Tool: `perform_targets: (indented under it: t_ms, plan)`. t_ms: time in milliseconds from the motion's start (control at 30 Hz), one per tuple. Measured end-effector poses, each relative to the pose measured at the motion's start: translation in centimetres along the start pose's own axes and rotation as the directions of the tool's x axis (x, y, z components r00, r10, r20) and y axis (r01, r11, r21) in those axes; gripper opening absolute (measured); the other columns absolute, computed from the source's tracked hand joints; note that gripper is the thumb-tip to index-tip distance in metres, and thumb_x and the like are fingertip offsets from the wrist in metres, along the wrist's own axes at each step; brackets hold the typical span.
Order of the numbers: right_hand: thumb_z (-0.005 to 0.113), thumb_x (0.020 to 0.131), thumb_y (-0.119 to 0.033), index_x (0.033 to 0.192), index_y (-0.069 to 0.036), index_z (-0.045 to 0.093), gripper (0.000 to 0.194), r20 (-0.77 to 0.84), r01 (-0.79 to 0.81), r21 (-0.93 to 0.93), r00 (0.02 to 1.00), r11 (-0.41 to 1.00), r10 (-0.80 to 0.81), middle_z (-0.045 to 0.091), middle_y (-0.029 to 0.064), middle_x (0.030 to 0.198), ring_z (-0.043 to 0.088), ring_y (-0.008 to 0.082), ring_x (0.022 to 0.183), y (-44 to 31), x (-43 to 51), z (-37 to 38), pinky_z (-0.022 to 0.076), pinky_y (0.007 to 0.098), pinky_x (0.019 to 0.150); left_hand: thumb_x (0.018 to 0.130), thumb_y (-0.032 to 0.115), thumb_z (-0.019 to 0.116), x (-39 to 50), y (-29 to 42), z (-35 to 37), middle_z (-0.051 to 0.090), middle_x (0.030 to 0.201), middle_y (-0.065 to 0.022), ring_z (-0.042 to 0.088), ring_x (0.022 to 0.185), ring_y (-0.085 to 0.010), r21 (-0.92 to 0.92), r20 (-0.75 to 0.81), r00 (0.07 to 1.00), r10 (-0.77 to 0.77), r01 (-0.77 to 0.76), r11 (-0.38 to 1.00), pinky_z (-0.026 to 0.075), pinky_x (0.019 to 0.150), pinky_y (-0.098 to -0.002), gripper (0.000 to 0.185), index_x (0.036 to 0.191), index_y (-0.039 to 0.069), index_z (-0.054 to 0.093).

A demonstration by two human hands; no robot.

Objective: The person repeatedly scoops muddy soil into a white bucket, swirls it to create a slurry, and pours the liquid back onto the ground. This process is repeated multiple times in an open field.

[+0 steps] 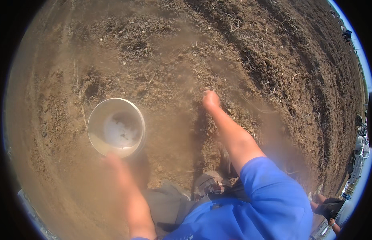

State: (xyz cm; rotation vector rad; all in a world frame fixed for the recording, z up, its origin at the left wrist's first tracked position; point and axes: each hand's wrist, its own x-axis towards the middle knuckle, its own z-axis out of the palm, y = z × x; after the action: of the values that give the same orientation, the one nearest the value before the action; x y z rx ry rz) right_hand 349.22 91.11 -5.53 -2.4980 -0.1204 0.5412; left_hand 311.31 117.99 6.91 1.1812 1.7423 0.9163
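A white plastic bucket (143,127) stands on the brown soil to the left, its open mouth facing up. Only a little dark dirt shows on its pale bottom. At the bucket's near rim is my left hand (114,160), blurred by the smudged view; its fingers seem to meet the rim, but their grip is unclear. My right hand (211,99) is out in front at the ground, with its fingers curled down at the loose soil (186,78). Whatever may be within those fingers is hidden.
Furrowed soil ridges (264,60) with dry stalks run along the right. Near my knees is a dusty shoe (211,180). Another person (327,207) is at the lower right edge, and a white vehicle (360,150) stands at the far right.
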Motion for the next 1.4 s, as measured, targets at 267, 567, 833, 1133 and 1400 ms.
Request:
perform_targets:
  t_ms: [267,567,833,1133,1400]
  plan:
    - [0.063,0.092,-0.018,0.107,-0.01,0.065,0.017,0.062,0.175,-0.187,0.984,0.967,-0.166,0.068,0.0189,0.112,0.064,0.0404,0.107,6.0,3.8,0.5,0.051,0.0515,0.09,0.086,0.001,0.047,-2.7,4.2,2.1,0.054,0.138,-0.0292,0.061,0.12,-0.0405,-0.101,0.01,1.0,0.001,0.0,0.995,0.054,0.101,-0.0505,0.055,0.139,-0.016,0.044]
    - [0.067,0.088,-0.018,0.104,-0.007,0.063,0.02,0.105,0.335,-0.249,0.942,0.909,-0.319,0.067,0.0188,0.105,0.065,0.043,0.102,5.6,3.4,0.8,0.0523,0.0512,0.087,0.086,0.0,0.046,1.2,-0.4,-0.7,0.051,0.139,-0.0312,0.06,0.121,-0.0425,0.157,0.06,0.992,0.107,-0.115,0.981,0.055,0.097,-0.0521,0.056,0.139,-0.017,0.041]
    - [0.07,0.087,-0.029,0.109,-0.007,0.071,0.031,0.239,0.026,-0.199,0.971,0.98,0.023,0.074,0.0198,0.101,0.072,0.0369,0.094,7.2,0.1,1.2,0.0548,0.0468,0.087,0.089,0.004,0.049,1.4,0.6,0.8,0.048,0.143,-0.0332,0.058,0.124,-0.0424,-0.015,-0.006,0.999,-0.038,0.038,0.999,0.055,0.097,-0.0513,0.061,0.145,-0.017,0.035]
    - [0.075,0.084,-0.029,0.096,-0.004,0.069,0.028,-0.04,-0.106,0.056,0.993,0.993,0.108,0.074,0.0152,0.094,0.071,0.0319,0.092,9.1,5.3,-1.5,0.0537,0.0439,0.083,0.087,0.003,0.048,0.1,1.3,1.2,0.053,0.137,-0.031,0.062,0.117,-0.0416,-0.008,0.0,1.0,-0.02,0.02,1.0,0.056,0.094,-0.0512,0.056,0.139,-0.017,0.042]
    - [0.067,0.09,-0.028,0.109,-0.005,0.074,0.031,-0.224,-0.144,0.213,0.955,0.966,0.192,0.074,0.0208,0.11,0.07,0.037,0.108,13.3,15.2,-2.9,0.0529,0.0454,0.096,0.085,0.002,0.048,-1.2,2.2,1.5,0.056,0.131,-0.0291,0.065,0.111,-0.0408,-0.049,-0.067,0.996,-0.055,0.052,0.997,0.057,0.091,-0.0511,0.052,0.134,-0.016,0.047]
